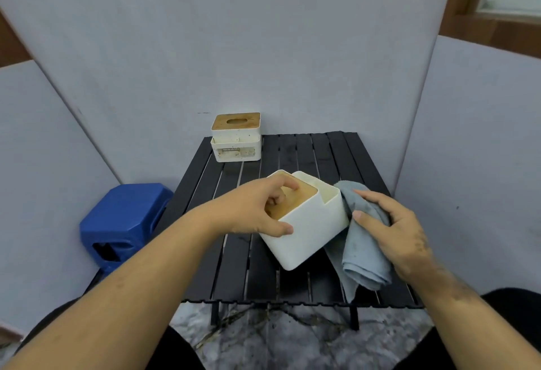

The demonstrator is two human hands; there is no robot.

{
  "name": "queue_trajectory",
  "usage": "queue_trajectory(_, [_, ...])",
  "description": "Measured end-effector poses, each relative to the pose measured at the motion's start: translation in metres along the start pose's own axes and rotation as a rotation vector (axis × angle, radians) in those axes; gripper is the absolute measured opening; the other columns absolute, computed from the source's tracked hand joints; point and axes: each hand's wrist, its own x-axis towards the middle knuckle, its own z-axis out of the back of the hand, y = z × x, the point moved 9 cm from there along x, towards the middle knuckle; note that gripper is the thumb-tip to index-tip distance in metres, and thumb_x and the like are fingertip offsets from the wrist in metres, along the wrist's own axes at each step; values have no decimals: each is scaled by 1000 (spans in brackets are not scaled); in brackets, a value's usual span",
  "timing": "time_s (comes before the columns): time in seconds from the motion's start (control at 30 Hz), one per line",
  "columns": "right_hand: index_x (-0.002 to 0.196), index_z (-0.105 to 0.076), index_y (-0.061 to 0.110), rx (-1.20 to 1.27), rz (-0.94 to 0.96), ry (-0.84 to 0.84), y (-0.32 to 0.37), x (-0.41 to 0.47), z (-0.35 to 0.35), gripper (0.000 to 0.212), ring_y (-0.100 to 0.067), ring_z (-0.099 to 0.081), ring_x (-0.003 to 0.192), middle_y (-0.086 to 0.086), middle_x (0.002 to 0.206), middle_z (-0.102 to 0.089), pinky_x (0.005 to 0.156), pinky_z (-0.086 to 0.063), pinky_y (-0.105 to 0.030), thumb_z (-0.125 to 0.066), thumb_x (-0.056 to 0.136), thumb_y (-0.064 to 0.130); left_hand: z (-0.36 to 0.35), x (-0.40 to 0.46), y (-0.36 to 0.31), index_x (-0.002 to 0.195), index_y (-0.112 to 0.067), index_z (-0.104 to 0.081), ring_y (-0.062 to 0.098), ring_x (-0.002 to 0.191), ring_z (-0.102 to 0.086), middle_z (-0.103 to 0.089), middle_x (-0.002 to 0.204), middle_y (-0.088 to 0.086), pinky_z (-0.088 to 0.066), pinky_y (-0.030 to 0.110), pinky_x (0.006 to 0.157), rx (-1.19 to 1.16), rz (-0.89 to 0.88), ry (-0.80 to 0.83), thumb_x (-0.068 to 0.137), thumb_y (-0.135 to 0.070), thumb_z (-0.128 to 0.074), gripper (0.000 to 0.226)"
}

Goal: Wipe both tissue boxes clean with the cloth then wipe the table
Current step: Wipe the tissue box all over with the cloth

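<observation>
Left hand [257, 211]: grips the tilted white plastic tissue box with a wooden lid [304, 223], fingers in the lid slot, thumb on its side.
Right hand [392, 229]: holds the grey-blue cloth [363, 255] against that box's right side.
Second tissue box [236, 137]: stained white, upright at the far left corner of the black slatted worktop [310, 150].
Beside the worktop: blue plastic stool [123, 220].

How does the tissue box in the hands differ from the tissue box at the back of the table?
The near tissue box is tilted, gripped by the left hand; the far tissue box stands upright, untouched. The near one's walls look clean; the far one's show brown spots. Both are white with brown lids.
</observation>
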Motion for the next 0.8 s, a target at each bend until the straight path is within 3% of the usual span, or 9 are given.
queue_trajectory(0.1, [117,-69,35,-97,51,78,8,3,-14,36,-1,-59,117,17,123,-66,101,-46,-26,-74,86,17,-3,-3,14,139,-51,-39,15,105,-58,-55,109,-10,-55,42,95,94,11,76,81,-36,-81,73])
queue_trajectory(0.17, [118,-68,34,-220,125,135,16,4,-27,37,3,-57,116,15,123,-64,98,-41,-12,-74,86,17,-8,-5,21,142,-51,-35,15,111,-56,-53,115,-12,-52,40,99,206,-1,134,83,-35,-80,75])
queue_trajectory(0.27, [118,-68,32,-361,185,192,19,6,-41,38,3,-55,114,13,118,-61,93,-36,-1,-75,84,14,-14,-10,32,145,-48,-32,17,118,-55,-51,127,-11,-48,39,103,311,18,194,87,-23,-78,78])
queue_trajectory(0.4, [119,-68,30,-446,160,203,7,9,-42,38,3,-54,112,12,116,-59,91,-35,-1,-75,84,15,-16,-14,43,149,-47,-29,15,123,-51,-48,141,-11,-42,31,102,336,47,203,89,-11,-77,84])
queue_trajectory(0.5, [118,-67,30,-465,132,210,-3,8,-40,37,7,-53,109,11,116,-59,89,-34,3,-74,84,15,-15,-14,50,152,-47,-26,16,130,-50,-47,147,-12,-44,36,108,369,51,196,89,-7,-74,89])
queue_trajectory(0.57, [118,-67,30,-441,107,169,-3,9,-32,36,4,-55,108,10,116,-60,96,-38,-5,-74,85,16,-13,-14,57,151,-51,-25,20,138,-47,-46,148,-13,-44,42,111,384,59,176,89,-3,-71,91])
queue_trajectory(0.63, [120,-67,27,-406,95,90,3,15,-18,36,-5,-57,109,5,119,-62,102,-42,-22,-73,87,17,-8,-18,61,151,-53,-28,23,152,-32,-38,158,-14,-36,47,120,395,63,157,87,6,-65,95])
queue_trajectory(0.7, [123,-66,26,-389,110,64,12,22,-11,36,-11,-57,113,3,121,-62,103,-44,-30,-72,88,18,-2,-21,64,152,-54,-30,24,159,-10,-19,170,-15,-23,47,126,438,64,131,86,12,-60,97])
queue_trajectory(0.8, [123,-66,25,-423,178,119,25,35,-20,36,-10,-56,114,5,119,-61,103,-41,-20,-72,88,17,5,-22,72,149,-59,-32,27,160,-4,-10,172,-12,-18,47,126,504,56,86,90,12,-57,97])
